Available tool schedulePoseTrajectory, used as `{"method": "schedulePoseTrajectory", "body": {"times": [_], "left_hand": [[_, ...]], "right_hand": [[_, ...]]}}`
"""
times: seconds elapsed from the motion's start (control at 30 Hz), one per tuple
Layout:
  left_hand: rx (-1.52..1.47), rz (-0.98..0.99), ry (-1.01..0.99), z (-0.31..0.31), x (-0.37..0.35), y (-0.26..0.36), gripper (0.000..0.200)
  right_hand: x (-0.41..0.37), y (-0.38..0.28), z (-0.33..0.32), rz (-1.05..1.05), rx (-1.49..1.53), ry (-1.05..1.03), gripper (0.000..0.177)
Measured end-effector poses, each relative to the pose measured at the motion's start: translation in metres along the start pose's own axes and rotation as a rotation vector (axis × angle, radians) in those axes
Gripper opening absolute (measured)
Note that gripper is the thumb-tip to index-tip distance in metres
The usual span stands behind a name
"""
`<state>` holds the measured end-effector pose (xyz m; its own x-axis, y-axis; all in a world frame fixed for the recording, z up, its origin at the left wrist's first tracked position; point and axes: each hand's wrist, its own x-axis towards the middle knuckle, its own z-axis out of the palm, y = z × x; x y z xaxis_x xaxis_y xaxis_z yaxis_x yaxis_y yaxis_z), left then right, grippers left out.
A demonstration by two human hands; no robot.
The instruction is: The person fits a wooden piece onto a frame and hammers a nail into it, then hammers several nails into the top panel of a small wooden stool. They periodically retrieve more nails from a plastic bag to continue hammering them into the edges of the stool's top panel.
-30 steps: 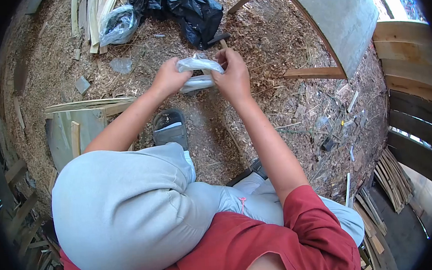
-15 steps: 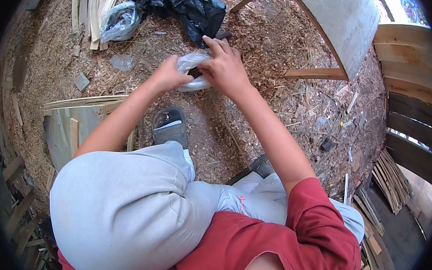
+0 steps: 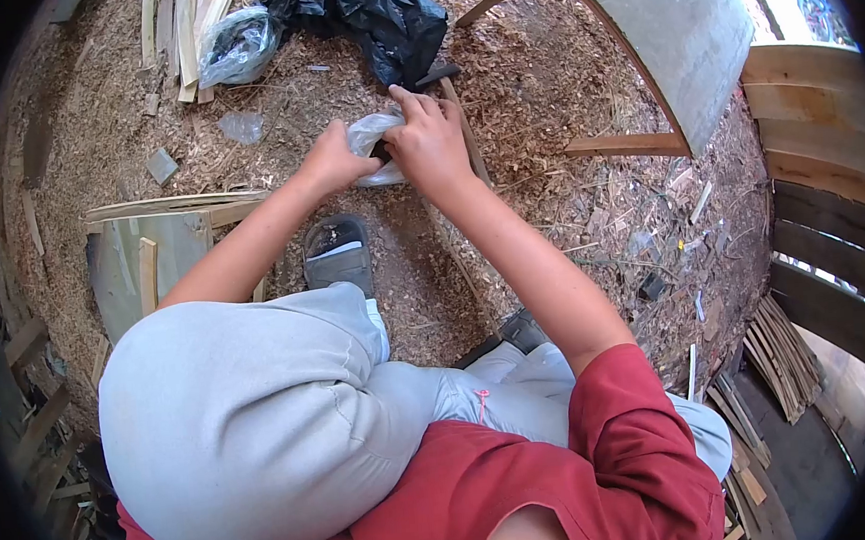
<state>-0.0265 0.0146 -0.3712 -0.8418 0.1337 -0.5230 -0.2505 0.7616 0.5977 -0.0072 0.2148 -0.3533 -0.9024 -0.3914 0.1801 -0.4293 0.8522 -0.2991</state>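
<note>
A clear plastic bag with a rolled-open mouth sits on the wood-chip-covered ground in front of me; something dark shows inside. My left hand grips the bag's left rim, thumb at the opening. Over the bag's right side is my right hand, its thumb and fingers bent at the mouth; whatever they pinch is hidden. Just beyond and to the right of that hand lies a hammer, with a dark head and a wooden handle partly covered by my hand.
A black plastic bag and another clear bag lie ahead, beside wooden strips. At the right stands a grey-topped wooden piece with legs. A panel lies left; a slatted wall bounds the right.
Both hands and the bag have shifted slightly left. My right hand has moved further over the bag's mouth, and the hammer's handle now shows beside it.
</note>
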Motion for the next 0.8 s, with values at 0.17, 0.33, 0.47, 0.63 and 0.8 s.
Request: {"method": "schedulePoseTrajectory", "body": {"times": [0.17,0.33,0.47,0.63,0.8], "left_hand": [[-0.113,-0.093,-0.066,-0.012,0.005,-0.01,0.067],[-0.201,-0.195,-0.073,-0.058,-0.005,0.005,0.051],[-1.053,-0.297,-0.228,-0.076,0.001,-0.005,0.024],[-1.374,-0.168,-0.361,-0.071,-0.006,-0.001,0.02],[-1.315,-0.1,-0.335,-0.067,-0.019,0.018,0.026]], "right_hand": [[0.007,-0.011,0.01,0.139,0.008,0.035,0.008],[0.012,-0.013,0.01,0.195,0.126,-0.038,0.012],[0.003,-0.006,0.008,0.081,0.198,0.04,0.012],[-0.008,-0.005,0.005,0.103,0.44,0.206,0.015],[-0.014,0.004,0.004,0.24,0.666,0.161,0.016]]}}
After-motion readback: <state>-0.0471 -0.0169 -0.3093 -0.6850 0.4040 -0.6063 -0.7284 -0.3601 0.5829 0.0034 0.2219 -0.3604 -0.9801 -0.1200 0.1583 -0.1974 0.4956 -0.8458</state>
